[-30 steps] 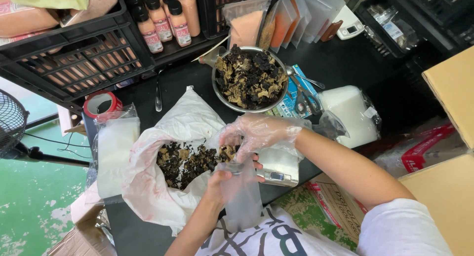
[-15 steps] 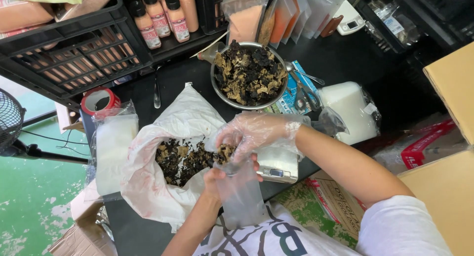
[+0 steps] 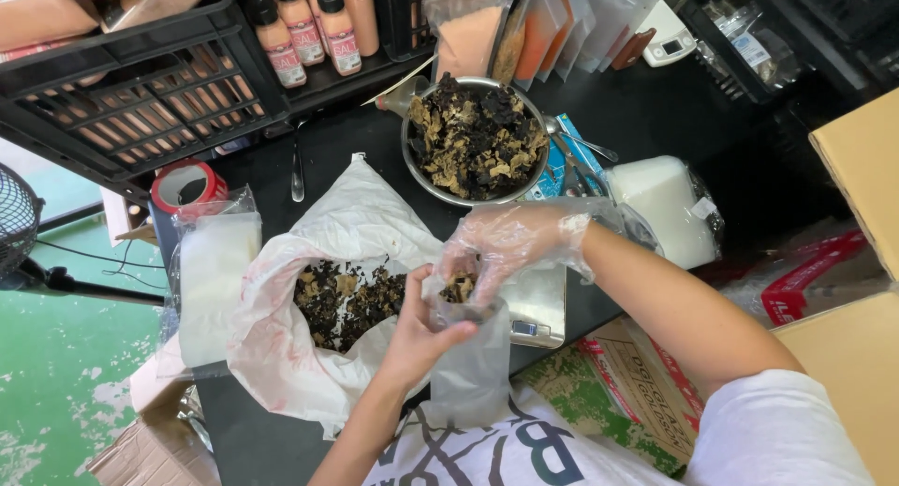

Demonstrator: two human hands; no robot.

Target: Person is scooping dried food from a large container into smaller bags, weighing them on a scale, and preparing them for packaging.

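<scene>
So I've got my left hand (image 3: pixel 417 331) bare, wrapped around the mouth of a small clear plastic pouch (image 3: pixel 471 369), pinching it open right at the table edge in front of my shirt. My right hand (image 3: pixel 506 247) is in a thin clear disposable glove, fingers bunched around a clump of dried black-and-tan fungus (image 3: pixel 459 287), sitting right at the pouch opening. It's clenched on that clump, not loose.

Just left of the pouch is the big white plastic sack (image 3: pixel 309 355), slumped open with more of the same dried fungus inside. Behind my gloved hand is a steel bowl (image 3: pixel 419 179) heaped with it too. A small silver kitchen scale (image 3: pixel 534 308) sits just right of the pouch, partly under my right wrist.

Other stuff on the black table (image 3: pixel 655 121): a roll of red tape (image 3: pixel 185 188) at the left, a stack of clear bags (image 3: pixel 213 280) below it, a spoon (image 3: pixel 298 168), scissors (image 3: pixel 573 163) beside the bowl, and a bagged white block (image 3: pixel 667 205) on the right. Black crates (image 3: pixel 140 111) hold bottles of orange sauce (image 3: pixel 309 27) at the back.
</scene>
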